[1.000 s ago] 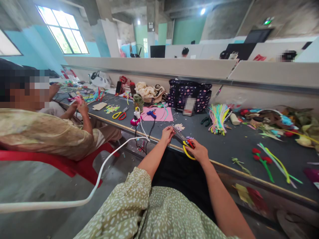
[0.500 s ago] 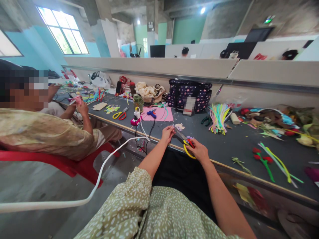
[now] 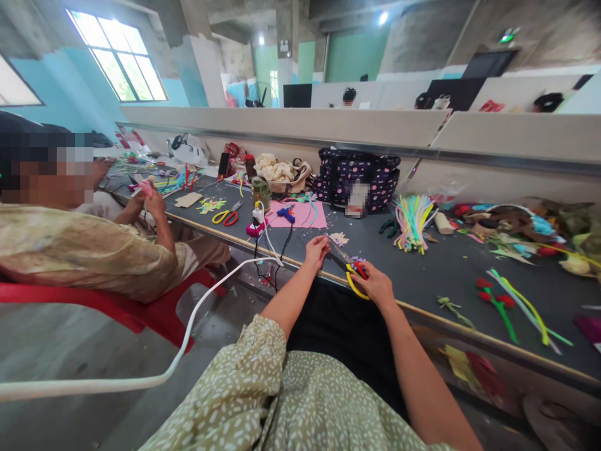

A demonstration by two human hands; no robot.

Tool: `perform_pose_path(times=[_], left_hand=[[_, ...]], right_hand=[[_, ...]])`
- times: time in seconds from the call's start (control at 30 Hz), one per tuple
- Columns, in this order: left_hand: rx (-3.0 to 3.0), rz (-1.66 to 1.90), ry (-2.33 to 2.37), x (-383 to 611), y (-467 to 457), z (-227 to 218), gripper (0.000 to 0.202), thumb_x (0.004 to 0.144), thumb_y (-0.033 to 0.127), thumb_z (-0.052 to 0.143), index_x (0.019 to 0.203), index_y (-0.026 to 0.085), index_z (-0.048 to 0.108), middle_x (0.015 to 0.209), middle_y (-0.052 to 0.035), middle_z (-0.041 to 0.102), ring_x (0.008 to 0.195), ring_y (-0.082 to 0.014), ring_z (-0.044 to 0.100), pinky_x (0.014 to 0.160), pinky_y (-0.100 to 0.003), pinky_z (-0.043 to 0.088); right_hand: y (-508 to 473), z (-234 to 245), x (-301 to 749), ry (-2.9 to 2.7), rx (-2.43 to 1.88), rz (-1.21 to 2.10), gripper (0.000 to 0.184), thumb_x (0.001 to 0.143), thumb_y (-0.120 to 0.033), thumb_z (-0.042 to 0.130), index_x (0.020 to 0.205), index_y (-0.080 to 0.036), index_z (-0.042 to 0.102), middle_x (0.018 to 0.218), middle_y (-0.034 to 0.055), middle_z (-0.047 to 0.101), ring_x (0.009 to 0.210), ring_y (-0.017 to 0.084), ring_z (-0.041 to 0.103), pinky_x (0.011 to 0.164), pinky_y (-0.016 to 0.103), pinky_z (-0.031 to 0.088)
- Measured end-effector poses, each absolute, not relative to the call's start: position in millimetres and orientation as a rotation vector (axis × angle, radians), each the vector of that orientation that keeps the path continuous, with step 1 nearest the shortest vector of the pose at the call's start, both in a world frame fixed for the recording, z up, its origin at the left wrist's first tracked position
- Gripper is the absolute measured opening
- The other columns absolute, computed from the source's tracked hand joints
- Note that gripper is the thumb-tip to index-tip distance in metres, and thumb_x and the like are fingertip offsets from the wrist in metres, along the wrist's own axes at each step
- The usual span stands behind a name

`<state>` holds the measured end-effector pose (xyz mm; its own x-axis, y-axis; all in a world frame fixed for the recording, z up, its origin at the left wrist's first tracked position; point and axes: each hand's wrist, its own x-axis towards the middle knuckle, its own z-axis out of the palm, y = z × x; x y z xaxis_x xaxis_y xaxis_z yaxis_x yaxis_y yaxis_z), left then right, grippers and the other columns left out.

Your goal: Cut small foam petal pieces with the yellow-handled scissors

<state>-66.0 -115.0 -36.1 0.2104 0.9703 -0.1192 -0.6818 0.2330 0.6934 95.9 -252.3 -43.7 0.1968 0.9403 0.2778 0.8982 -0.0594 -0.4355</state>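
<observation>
My right hand (image 3: 375, 285) grips the yellow and red handles of a pair of scissors (image 3: 350, 268) at the near edge of the dark table (image 3: 436, 266). The blades point left toward my left hand (image 3: 316, 251), whose fingers are pinched on something small that I cannot make out. A small pale cut-out (image 3: 339, 238) lies on the table just beyond the blades.
A person in a patterned shirt (image 3: 84, 250) sits on a red chair at my left, hands busy. A white cable (image 3: 188, 326) crosses my lap. Pipe cleaners (image 3: 413, 219), a spotted bag (image 3: 357, 175), pink paper (image 3: 300, 216), second scissors (image 3: 228, 216) and red pipe-cleaner flowers (image 3: 498, 304) lie about.
Both hands stay at the table edge with barely any shift; the scissors and the left-hand pinch look the same. The neighbour's hands moved slightly.
</observation>
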Motion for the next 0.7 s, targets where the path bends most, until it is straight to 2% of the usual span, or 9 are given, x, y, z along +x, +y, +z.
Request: perform_pose_path(times=[0.17,0.7], left_hand=[[0.577,1.222,0.618,-65.8,-115.0,-36.8,0.027,0.058,0.018,0.078,0.08,0.013,0.063,0.064,0.0009,0.06,0.055,-0.0063,0.054,0.062,-0.024,0.045],[0.6,1.202,0.601,-66.8,-114.9,-37.0,0.026,0.056,0.018,0.079,0.074,0.013,0.06,0.058,0.0029,0.056,0.05,-0.0047,0.05,0.056,-0.021,0.043]], right_hand=[[-252.4,-44.0,96.0,-1.714,-1.951,0.122,0.045,0.074,-0.06,0.05,0.108,-0.031,0.058,0.084,-0.0013,0.068,0.072,0.019,0.061,0.058,0.027,0.041],[-255.0,-39.6,92.7,-1.697,-2.041,0.092,0.047,0.073,-0.064,0.049,0.107,-0.032,0.057,0.084,-0.0014,0.068,0.073,0.019,0.062,0.059,0.028,0.041]])
